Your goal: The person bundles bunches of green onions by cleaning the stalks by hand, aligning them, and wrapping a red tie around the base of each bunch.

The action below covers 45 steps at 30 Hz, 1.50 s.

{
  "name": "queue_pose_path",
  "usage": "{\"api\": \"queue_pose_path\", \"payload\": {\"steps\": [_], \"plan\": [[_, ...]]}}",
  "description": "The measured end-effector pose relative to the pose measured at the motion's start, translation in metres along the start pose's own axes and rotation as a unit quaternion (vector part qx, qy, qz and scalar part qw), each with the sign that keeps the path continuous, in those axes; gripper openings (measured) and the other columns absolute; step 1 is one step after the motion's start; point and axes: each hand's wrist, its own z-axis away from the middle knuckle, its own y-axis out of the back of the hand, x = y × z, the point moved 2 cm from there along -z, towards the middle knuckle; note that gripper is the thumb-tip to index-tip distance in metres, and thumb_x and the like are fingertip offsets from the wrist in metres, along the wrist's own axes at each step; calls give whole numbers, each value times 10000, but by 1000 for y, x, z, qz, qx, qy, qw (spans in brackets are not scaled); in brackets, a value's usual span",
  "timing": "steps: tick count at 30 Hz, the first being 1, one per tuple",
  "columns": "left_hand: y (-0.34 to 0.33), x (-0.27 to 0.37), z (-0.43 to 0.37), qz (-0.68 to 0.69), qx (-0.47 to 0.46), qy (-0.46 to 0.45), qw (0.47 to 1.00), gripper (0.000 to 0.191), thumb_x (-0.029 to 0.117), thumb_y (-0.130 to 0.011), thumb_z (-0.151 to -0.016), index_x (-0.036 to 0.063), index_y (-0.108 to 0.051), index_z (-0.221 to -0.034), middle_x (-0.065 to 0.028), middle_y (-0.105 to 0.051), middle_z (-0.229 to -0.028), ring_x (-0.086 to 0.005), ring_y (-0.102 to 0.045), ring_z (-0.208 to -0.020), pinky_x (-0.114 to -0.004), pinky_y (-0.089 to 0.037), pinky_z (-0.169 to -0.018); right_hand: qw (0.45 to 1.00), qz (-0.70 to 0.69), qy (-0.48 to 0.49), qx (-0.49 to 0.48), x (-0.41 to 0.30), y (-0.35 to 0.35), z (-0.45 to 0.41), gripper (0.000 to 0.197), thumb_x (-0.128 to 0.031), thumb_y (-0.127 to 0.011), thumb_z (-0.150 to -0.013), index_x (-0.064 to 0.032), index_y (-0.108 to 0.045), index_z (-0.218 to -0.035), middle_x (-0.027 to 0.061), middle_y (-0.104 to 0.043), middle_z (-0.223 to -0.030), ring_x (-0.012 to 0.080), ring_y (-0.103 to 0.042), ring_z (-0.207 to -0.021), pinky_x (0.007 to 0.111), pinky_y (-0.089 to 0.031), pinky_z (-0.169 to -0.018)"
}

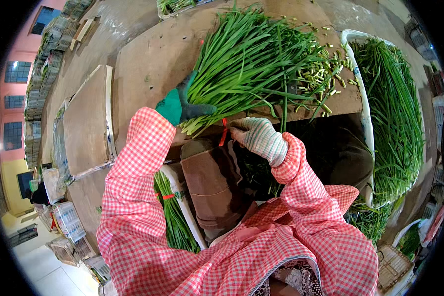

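A large loose bunch of green garlic chives (251, 63) lies across a brown board. My left hand (183, 101), in a green and grey coated glove, grips the bunch near its pale stem ends, thumb across the near side. A red tie strip (223, 132) hangs over the board's near edge below the stems, and a bit of red shows at the bunch's far side. My right hand (261, 138), in a striped knit glove, has its fingers curled just right of the strip. Whether the fingertips pinch it cannot be made out.
Cut stem ends (322, 74) litter the board (148, 70) at right. A white foam box (359, 77) full of chives stands on the right. Red-banded chives (174, 207) lie in another box by my left forearm. A brown-covered leg (211, 185) is below the board.
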Motion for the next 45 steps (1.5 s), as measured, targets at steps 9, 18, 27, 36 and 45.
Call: {"api": "queue_pose_path", "payload": {"steps": [9, 18, 27, 36, 45], "plan": [[-13, -11, -4, -142, 16, 32, 989, 1191, 465, -825, -512, -43, -187, -1380, -219, -368, -1352, -316, -363, -1252, -392, -271, -1053, 999, 25, -17, 11, 6, 3, 16, 277, -263, -578, -801, -49, -657, -958, 181, -641, -802, 331, -629, -773, 366, -499, -695], [-15, -14, -11, -98, 33, -27, 994, 1124, 404, -801, -544, -14, -185, -1386, -229, -388, -1324, -360, -398, -1211, -411, -339, -1010, 997, 4, 51, 65, -8, 6, 3, 284, -196, -576, -808, -96, -618, -1071, 178, -613, -732, 300, -624, -688, 361, -483, -609], [-12, -31, -15, 6, 13, -27, 1000, 953, 299, -781, -664, 25, -223, -1387, -138, -421, -1331, -232, -410, -1218, -360, -330, -1018, 990, 143, 1, -18, -13, 14, -26, 339, -197, -583, -801, -103, -597, -1126, 177, -638, -850, 299, -632, -789, 340, -499, -697], [-7, -9, -12, 11, -6, 7, 1000, 960, 338, -778, -659, 32, -227, -1383, -155, -456, -1298, -234, -440, -1198, -362, -351, -1002, 991, 128, 27, 3, -19, 14, -28, 306, -235, -589, -804, -108, -621, -1080, 172, -638, -809, 319, -621, -731, 364, -494, -655], [-13, -25, -16, -117, 12, -27, 993, 1081, 421, -829, -531, -9, -259, -1343, -192, -433, -1298, -306, -426, -1196, -396, -346, -1004, 966, 254, 42, -7, -12, 7, -35, 281, -286, -625, -748, -62, -656, -915, 182, -625, -837, 349, -602, -785, 405, -484, -680]]}}
